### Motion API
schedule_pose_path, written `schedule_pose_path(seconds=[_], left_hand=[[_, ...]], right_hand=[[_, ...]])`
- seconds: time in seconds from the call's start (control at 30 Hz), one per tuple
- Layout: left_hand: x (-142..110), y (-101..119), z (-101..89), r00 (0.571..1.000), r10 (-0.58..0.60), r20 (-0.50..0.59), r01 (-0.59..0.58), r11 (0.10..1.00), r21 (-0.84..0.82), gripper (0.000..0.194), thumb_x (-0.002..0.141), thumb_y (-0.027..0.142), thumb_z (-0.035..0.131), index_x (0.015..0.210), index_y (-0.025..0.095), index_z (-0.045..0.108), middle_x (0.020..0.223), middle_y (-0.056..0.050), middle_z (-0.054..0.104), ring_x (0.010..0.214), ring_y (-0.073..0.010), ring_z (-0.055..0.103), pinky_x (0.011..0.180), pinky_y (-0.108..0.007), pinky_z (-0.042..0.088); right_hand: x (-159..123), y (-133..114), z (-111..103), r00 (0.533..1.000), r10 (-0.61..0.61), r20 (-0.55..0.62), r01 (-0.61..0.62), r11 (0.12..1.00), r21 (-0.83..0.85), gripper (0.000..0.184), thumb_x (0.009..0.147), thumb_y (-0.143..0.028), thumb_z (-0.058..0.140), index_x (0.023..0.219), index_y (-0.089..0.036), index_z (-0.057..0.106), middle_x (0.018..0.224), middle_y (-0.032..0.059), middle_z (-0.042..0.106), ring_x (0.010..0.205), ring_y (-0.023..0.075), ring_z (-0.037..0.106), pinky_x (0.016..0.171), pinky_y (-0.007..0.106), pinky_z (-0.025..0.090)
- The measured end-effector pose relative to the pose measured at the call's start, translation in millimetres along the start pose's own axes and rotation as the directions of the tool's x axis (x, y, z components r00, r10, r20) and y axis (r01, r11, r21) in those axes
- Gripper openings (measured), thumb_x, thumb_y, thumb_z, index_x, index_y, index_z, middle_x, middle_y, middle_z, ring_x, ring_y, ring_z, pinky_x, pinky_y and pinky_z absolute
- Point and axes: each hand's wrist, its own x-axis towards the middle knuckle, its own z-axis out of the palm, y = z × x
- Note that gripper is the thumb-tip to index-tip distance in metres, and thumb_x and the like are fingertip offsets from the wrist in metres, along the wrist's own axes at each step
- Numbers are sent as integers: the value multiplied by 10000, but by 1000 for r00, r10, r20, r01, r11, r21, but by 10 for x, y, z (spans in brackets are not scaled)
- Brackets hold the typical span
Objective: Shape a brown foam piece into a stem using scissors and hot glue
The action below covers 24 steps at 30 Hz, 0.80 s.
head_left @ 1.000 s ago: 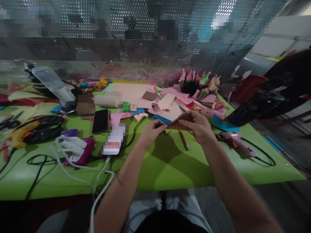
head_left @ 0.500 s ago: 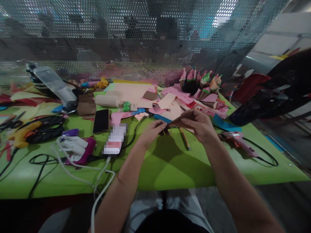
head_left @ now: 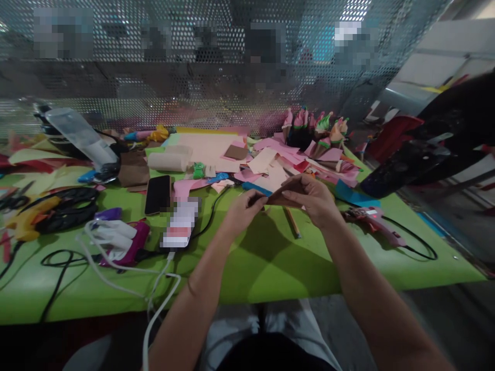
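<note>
Between my hands, above the green table (head_left: 247, 278), is a piece of brown paper (head_left: 284, 193), bent and narrowing toward its left end. My left hand (head_left: 243, 211) is closed, its thumb and fingers pinching that narrow tip. My right hand (head_left: 315, 198) grips the wider part, thumb on the near side and fingers over the top. Below the paper a pencil (head_left: 293, 222) lies on the table. Behind my hands a blue strip (head_left: 256, 188) rests by the loose paper scraps (head_left: 266, 159).
To the right lies a pink glue gun (head_left: 381, 224) with a black cord. On the left are two phones (head_left: 158, 195), a magenta power strip (head_left: 135, 242) with white chargers, and a yellow glue gun (head_left: 29, 219). Paper ice-cream cones (head_left: 309, 129) stand at the back.
The brown paper now shows more of its broad side, and my left fingers have closed in tighter at its tip. The whole view has shifted slightly.
</note>
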Motion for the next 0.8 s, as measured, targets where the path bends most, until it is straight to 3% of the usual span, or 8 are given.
schedule_pose_path(seconds=[0.2, 0.4, 0.8], left_hand=[[4, -18, 9, 999, -25, 29, 25, 1000, -5, 157, 861, 285, 575, 747, 179, 598, 718, -3, 643, 708, -154, 568, 673, -270, 397], [18, -14, -14, 991, -77, 111, 83, 995, -49, 165, 846, 300, 580, 731, 183, 600, 687, 11, 623, 679, -147, 568, 677, -269, 416], [20, -32, -21, 987, -117, 112, 136, 973, -188, 88, 797, 249, 597, 742, 181, 588, 662, 21, 587, 648, -123, 533, 678, -264, 410]], right_hand=[[6, -42, 43, 998, 42, -42, -38, 996, 79, 274, 629, -344, 816, 833, -220, 680, 806, 9, 718, 748, 187, 665, 728, 343, 538], [15, -61, 16, 998, 69, -6, -68, 993, 97, 280, 626, -342, 816, 834, -227, 669, 811, 11, 716, 753, 189, 659, 737, 348, 530], [18, -58, 12, 996, 67, -57, -60, 990, 125, 284, 610, -317, 820, 829, -224, 666, 802, 4, 697, 744, 176, 646, 723, 332, 517]])
